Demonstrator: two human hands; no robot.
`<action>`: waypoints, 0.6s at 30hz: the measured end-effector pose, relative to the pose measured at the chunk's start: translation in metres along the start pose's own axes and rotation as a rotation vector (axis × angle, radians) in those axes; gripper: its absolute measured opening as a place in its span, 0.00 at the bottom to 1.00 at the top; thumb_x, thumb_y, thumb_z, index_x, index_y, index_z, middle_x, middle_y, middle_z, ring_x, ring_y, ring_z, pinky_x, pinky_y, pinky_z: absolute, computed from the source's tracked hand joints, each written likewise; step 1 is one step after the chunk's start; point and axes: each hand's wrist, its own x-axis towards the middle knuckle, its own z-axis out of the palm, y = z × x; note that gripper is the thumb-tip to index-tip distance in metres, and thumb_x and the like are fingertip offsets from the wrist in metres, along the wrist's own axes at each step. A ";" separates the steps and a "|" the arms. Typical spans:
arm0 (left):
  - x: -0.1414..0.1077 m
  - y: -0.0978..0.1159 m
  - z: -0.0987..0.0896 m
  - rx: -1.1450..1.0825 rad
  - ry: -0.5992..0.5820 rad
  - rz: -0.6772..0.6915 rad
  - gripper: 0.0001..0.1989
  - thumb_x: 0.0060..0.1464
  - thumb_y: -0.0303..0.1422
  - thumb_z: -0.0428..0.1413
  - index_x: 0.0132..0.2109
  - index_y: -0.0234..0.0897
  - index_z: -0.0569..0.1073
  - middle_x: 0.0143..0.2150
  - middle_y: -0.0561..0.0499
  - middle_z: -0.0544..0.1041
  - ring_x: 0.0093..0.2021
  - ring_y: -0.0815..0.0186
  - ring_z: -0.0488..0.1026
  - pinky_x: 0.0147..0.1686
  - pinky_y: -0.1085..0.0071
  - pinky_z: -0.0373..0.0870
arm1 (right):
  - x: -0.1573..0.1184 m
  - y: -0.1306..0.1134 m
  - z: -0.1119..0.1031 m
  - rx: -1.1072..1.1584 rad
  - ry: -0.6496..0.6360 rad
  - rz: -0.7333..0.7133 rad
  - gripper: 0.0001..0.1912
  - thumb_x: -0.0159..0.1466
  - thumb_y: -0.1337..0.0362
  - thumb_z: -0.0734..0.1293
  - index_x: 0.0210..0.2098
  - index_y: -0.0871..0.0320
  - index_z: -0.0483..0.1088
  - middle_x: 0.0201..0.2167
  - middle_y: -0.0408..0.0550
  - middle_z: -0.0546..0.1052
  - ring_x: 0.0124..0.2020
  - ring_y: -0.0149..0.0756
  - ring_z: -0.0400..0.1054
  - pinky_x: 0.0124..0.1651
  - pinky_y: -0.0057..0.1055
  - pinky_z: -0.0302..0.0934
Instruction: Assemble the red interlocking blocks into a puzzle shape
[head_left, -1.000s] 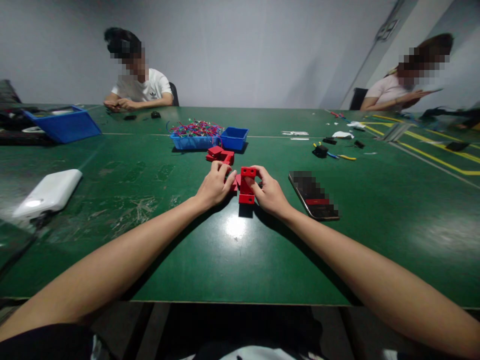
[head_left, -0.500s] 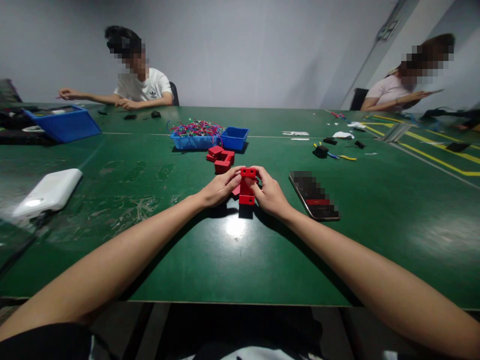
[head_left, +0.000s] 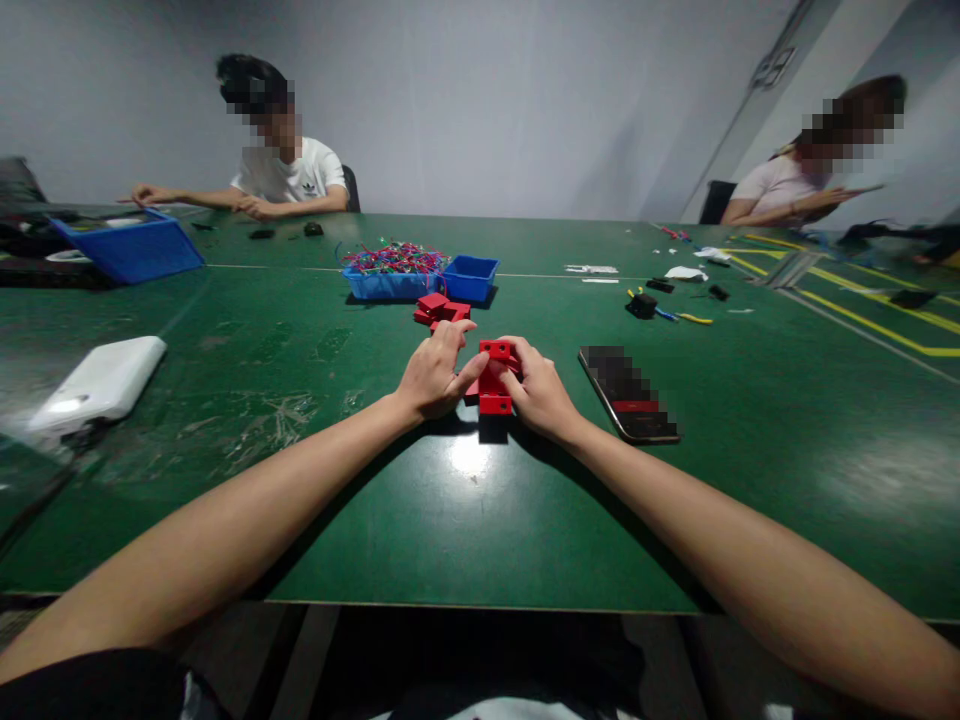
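A red block with small dark holes (head_left: 495, 404) stands on the green table (head_left: 450, 540) straight ahead. My right hand (head_left: 541, 390) is wrapped round its right side, with the thumb across its front. On the left, my left hand (head_left: 436, 372) has its fingers apart and raised, and its thumb points at the block's edge. Whether that thumb touches the block is hard to tell. More red pieces (head_left: 433, 302) lie just beyond my left hand, which partly hides them.
A blue bin of coloured wires (head_left: 390, 285) and a smaller blue bin (head_left: 471, 280) stand behind. A phone (head_left: 630, 395) lies right, a white device (head_left: 101, 378) left. Pliers (head_left: 694, 319) and a tilted blue tray (head_left: 131, 250) lie farther off. Two people sit opposite.
My left hand has loosened from the block and moved slightly left, its fingers now spread. My right hand still holds the block.
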 end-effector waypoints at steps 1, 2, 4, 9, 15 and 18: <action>0.000 0.000 0.000 0.004 -0.013 -0.044 0.31 0.65 0.53 0.40 0.59 0.31 0.65 0.43 0.42 0.75 0.42 0.55 0.76 0.44 0.59 0.72 | 0.000 0.000 0.000 0.000 0.002 -0.008 0.14 0.67 0.59 0.62 0.51 0.54 0.68 0.48 0.53 0.79 0.48 0.46 0.72 0.52 0.46 0.63; 0.000 -0.001 0.000 -0.007 -0.036 -0.075 0.31 0.65 0.53 0.39 0.58 0.32 0.66 0.38 0.45 0.75 0.37 0.57 0.75 0.41 0.61 0.72 | 0.000 -0.001 0.000 -0.003 0.006 -0.018 0.14 0.68 0.58 0.62 0.51 0.54 0.68 0.48 0.54 0.79 0.48 0.47 0.72 0.53 0.46 0.62; 0.000 -0.001 -0.001 -0.051 -0.066 -0.098 0.30 0.66 0.52 0.38 0.56 0.33 0.67 0.32 0.49 0.74 0.32 0.59 0.75 0.37 0.65 0.70 | -0.001 -0.002 -0.001 -0.019 0.018 -0.043 0.14 0.68 0.58 0.62 0.51 0.55 0.68 0.48 0.54 0.79 0.49 0.47 0.72 0.54 0.47 0.61; -0.001 0.002 -0.003 -0.255 -0.036 -0.056 0.26 0.66 0.50 0.41 0.54 0.34 0.68 0.32 0.51 0.78 0.32 0.63 0.76 0.38 0.68 0.70 | -0.002 -0.003 -0.001 -0.083 0.040 -0.095 0.15 0.68 0.58 0.61 0.52 0.54 0.68 0.51 0.55 0.78 0.53 0.48 0.69 0.56 0.47 0.58; -0.002 -0.006 0.001 -0.510 -0.201 0.121 0.33 0.61 0.51 0.52 0.64 0.36 0.58 0.53 0.41 0.78 0.45 0.57 0.80 0.47 0.61 0.75 | -0.002 -0.004 -0.001 -0.132 0.081 -0.099 0.17 0.66 0.60 0.60 0.53 0.56 0.68 0.51 0.55 0.78 0.52 0.48 0.69 0.55 0.45 0.57; 0.000 -0.011 0.004 -0.457 -0.183 0.233 0.47 0.52 0.55 0.61 0.69 0.37 0.51 0.62 0.34 0.70 0.54 0.50 0.77 0.53 0.54 0.74 | -0.001 -0.004 -0.003 -0.152 0.096 -0.088 0.17 0.66 0.61 0.61 0.52 0.56 0.68 0.50 0.55 0.78 0.51 0.48 0.69 0.55 0.45 0.57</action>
